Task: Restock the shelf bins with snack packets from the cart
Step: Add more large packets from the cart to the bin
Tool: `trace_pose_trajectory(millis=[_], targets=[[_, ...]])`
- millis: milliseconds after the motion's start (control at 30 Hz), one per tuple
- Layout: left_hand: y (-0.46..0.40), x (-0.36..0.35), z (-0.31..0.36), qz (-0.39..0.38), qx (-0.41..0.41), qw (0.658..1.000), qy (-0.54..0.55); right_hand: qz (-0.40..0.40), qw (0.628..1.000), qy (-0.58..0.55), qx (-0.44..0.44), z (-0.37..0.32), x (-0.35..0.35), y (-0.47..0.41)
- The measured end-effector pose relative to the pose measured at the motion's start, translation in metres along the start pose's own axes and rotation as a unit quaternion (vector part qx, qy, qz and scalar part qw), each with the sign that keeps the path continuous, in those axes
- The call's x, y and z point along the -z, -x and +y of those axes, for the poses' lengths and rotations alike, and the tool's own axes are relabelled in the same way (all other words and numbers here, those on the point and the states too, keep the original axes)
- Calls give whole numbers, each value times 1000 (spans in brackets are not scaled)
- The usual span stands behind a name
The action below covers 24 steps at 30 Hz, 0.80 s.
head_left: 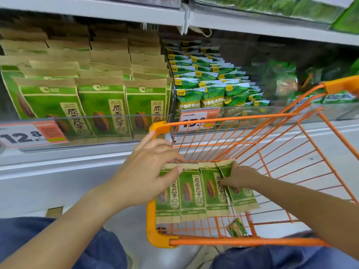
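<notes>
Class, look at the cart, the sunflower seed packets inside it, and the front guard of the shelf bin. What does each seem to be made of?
Cart: probably metal wire with a glossy orange coating; thin rods form a grid.
Sunflower seed packets: likely kraft paper, matte brown edges around green print; any lining is unseen.
Front guard: apparently clear plastic; the stocked packets show through it and it reflects light.
</notes>
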State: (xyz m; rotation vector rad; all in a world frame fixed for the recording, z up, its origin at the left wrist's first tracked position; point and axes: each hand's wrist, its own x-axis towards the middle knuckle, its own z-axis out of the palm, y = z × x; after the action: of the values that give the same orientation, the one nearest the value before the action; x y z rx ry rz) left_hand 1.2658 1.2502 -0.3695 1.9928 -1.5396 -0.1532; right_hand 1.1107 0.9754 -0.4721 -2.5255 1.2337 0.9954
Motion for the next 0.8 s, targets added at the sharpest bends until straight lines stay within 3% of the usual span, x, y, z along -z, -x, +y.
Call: trace_pose_trajectory(millis=[167,267,333,433,533,600,700,800], targets=[[-1,0,-2,1,-1,1000,2,-114,991,-68,28,15,79,46],[-4,0,0,11,4,999,40,-146,963,-171,147,10,112,93],[-6,7,9,12,46,989,142,-122,919,-262,267,-4,120,126],[-9,30,23,16,155,917,368,2,868,-318,382,-40,122,160],[-8,60,30,71,214,892,391,259,871,-157,388,-87,119,179],[-2,79,29,95,253,878,395,389,828,-74,397,-113,119,182],[18,107,18,123,287,871,380,409,790,-88,448,-143,124,179],[43,140,5,194,301,868,344,404,756,-181,483,-168,129,175]])
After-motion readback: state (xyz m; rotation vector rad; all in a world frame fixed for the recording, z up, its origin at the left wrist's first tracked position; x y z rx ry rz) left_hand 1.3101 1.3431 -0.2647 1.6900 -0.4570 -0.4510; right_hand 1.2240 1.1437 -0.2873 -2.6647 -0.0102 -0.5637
